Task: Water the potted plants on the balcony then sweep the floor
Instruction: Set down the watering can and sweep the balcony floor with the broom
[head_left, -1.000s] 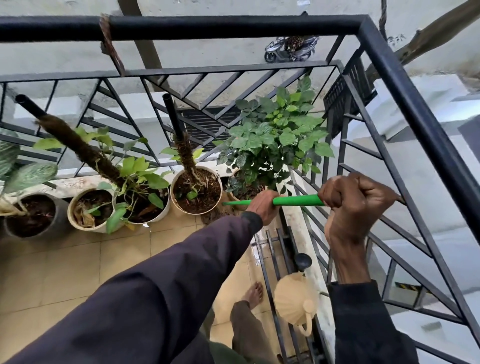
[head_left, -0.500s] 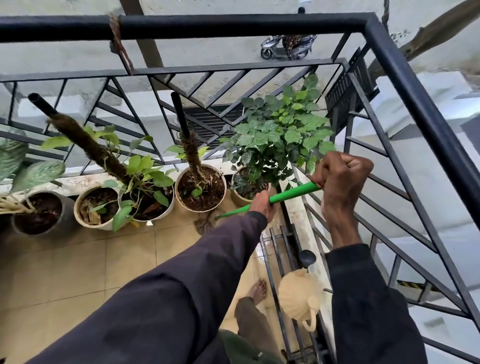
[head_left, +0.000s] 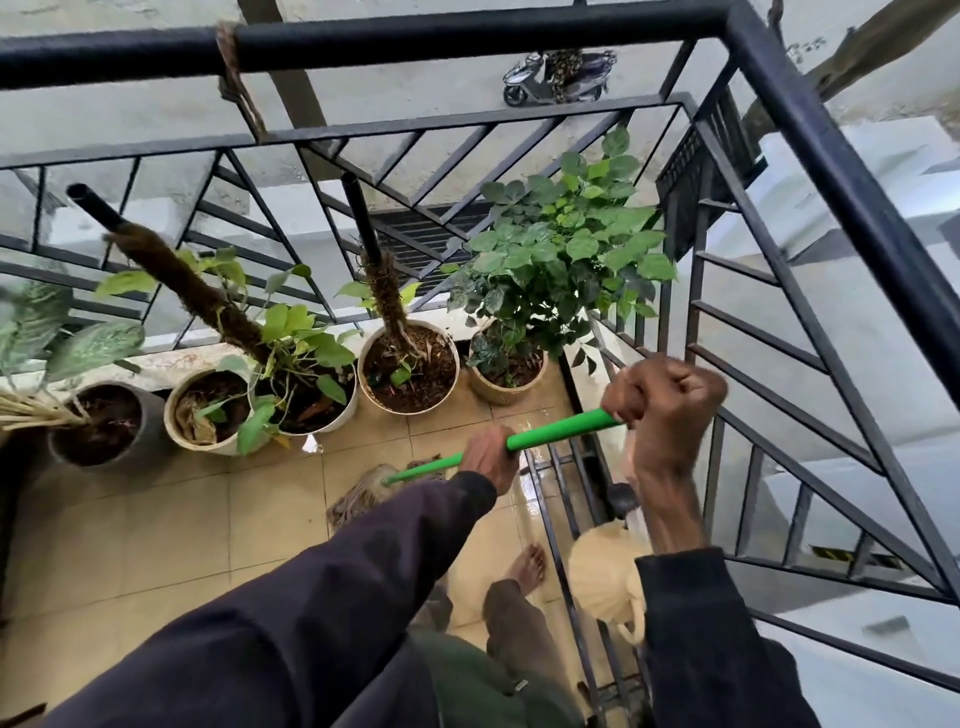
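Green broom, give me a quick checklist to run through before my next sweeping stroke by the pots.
1. Grip: left hand and right hand both hold the green handle: ok.
2. Contact: broom head touching the floor tiles, partly hidden by the sleeve: cannot tell.
3. Clearance: broom head apart from the white pot: ok.
4. Path: watering can stands aside by the railing: ok.
5. Dryness: shiny wet patch near the railing: not ok.
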